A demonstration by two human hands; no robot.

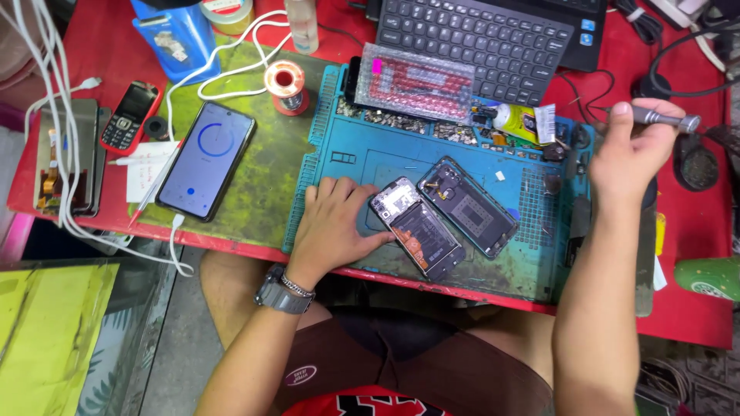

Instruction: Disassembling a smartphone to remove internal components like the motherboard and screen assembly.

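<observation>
An opened phone (416,229) with its battery and board exposed lies on the blue repair mat (339,154). My left hand (335,223) rests flat beside it, fingertips touching its left edge. Its removed back cover (468,206) lies just right of it. My right hand (632,150) is raised at the mat's right edge, closed around a slim metal screwdriver (663,118) that points right.
A lit smartphone (206,159) on a cable, a red keypad phone (129,115), a solder spool (285,83), a bubble-wrapped part (416,83), a glue tube (518,121) and a black keyboard (486,38) surround the mat on the red table (694,308).
</observation>
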